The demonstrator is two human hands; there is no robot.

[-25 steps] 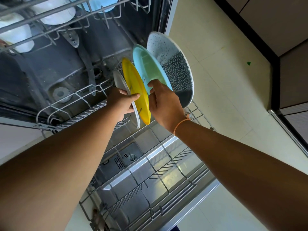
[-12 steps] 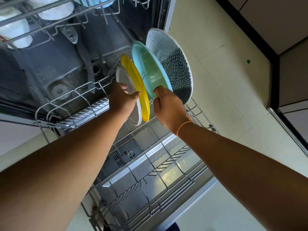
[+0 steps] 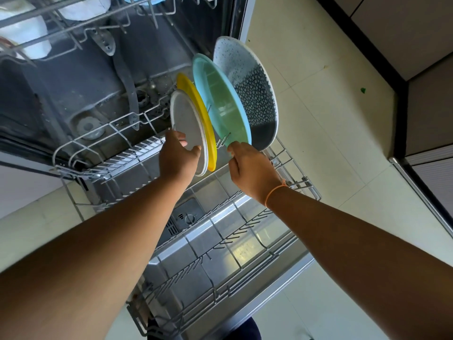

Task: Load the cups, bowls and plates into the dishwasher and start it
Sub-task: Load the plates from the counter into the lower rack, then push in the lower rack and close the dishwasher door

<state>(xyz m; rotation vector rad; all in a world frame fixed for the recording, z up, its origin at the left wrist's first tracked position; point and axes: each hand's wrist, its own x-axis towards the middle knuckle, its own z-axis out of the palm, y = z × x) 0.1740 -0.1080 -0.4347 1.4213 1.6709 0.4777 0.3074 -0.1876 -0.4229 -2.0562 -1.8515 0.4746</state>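
Observation:
Several plates stand on edge in the pulled-out lower rack [image 3: 247, 231] of the open dishwasher. From left to right they are a grey plate [image 3: 187, 119], a yellow plate [image 3: 196, 101], a light blue-green plate [image 3: 220, 99] and a speckled dark-patterned plate [image 3: 252, 89]. My left hand [image 3: 177, 155] grips the lower rim of the grey plate, thumb on its face and fingers behind. My right hand [image 3: 250, 165] pinches the bottom edge of the blue-green plate.
The upper rack [image 3: 81, 28] at the top holds white cups and a blue dish. The open door's steel inner face [image 3: 203, 241] lies under the lower rack. Pale tiled floor [image 3: 318, 133] runs to the right, bordered by dark cabinets [image 3: 416, 69].
The grey plate has risen and now stands more upright beside the yellow one. My left hand slid down to its lower rim. My right hand stays on the blue-green plate.

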